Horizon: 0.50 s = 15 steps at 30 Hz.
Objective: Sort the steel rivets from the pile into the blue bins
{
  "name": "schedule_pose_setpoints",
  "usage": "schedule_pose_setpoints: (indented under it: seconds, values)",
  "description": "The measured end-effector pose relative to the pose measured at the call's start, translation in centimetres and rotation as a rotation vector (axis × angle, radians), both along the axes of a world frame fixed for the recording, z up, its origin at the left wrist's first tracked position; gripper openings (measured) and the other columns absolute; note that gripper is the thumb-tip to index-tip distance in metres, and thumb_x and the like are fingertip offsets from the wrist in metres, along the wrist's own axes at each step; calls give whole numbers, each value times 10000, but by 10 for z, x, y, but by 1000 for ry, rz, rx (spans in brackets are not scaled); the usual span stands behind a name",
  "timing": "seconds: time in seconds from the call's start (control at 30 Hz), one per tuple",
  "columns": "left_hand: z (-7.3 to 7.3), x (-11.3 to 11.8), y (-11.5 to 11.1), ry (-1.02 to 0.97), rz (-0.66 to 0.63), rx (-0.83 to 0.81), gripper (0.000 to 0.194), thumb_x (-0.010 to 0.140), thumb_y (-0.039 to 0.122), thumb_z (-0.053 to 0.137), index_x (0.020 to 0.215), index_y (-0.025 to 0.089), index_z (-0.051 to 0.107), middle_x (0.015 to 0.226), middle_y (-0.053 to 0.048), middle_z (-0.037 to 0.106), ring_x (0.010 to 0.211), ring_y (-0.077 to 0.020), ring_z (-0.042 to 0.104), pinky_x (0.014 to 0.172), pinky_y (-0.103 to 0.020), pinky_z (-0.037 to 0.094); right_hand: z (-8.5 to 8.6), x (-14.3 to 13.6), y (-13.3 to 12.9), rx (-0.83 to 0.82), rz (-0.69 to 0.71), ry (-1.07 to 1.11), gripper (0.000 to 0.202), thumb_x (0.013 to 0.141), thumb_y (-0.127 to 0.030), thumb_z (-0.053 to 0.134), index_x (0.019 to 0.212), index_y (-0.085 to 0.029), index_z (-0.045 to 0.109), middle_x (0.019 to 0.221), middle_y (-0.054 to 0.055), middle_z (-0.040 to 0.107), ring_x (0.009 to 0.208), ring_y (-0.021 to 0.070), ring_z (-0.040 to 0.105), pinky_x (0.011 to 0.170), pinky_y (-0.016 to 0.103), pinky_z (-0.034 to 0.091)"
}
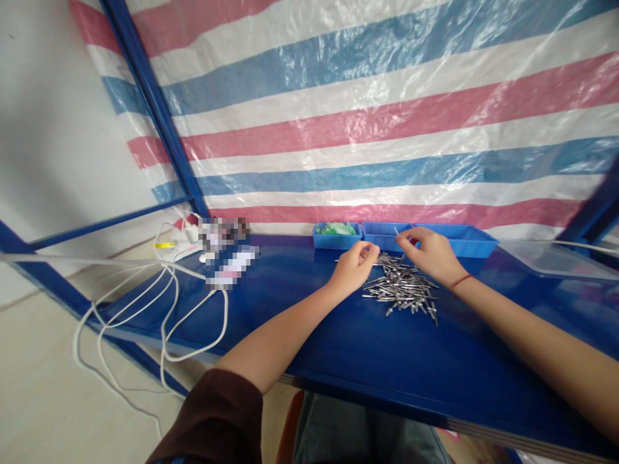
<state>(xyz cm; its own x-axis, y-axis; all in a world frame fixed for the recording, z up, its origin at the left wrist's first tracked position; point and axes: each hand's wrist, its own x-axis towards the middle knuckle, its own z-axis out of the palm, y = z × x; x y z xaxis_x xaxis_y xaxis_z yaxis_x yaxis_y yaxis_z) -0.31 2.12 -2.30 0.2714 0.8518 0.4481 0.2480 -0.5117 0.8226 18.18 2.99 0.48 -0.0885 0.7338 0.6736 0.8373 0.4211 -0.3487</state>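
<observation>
A loose pile of blind rivets, thin silver pins with thicker ends, lies on the blue tabletop. My left hand is at the pile's upper left edge, thumb and fingers pinched together; what they hold, if anything, is hidden. Above the right part of the pile, my right hand pinches a blind rivet, its thin tip showing past the fingertips. Just behind the hands stand a blue bin with green and clear plastic pieces, a middle blue bin and a right blue bin, partly covered by my right hand.
White cables loop over the table's left end and hang toward the floor. A blurred-out patch covers items there. A clear plastic sheet or lid lies at the right. Striped plastic sheeting hangs behind, between blue frame posts.
</observation>
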Motion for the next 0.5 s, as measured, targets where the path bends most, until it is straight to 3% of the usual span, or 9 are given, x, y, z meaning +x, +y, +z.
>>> schedule_pose_setpoints:
  seconds: [0.13,0.27,0.4,0.5]
  values:
    - [2,-7,3,120,27,125,243,886,384,459,920,183,590,770,-6,643,669,-113,588,673,-238,447,12,9,38,-4,-239,-77,284,801,-299,462,789,-152,705,812,119,703,749,255,635,678,337,448]
    - [7,-13,7,212,53,239,189,885,304,458,889,180,601,773,-2,647,700,-121,592,692,-237,445,19,11,66,-28,-345,-146,331,827,-292,429,884,-135,715,924,141,699,850,260,630,730,331,449]
    - [7,-19,12,386,77,357,172,872,241,459,915,180,614,795,-12,650,744,-140,593,719,-253,449,15,6,73,-174,-433,-287,357,822,-379,465,904,-147,725,973,161,687,932,307,609,755,374,446]
    - [3,-21,14,561,73,452,197,862,203,454,937,189,635,875,-28,659,817,-164,591,780,-286,451,9,6,65,-196,-416,-318,359,818,-377,458,927,-157,720,970,160,686,948,314,601,762,383,442]
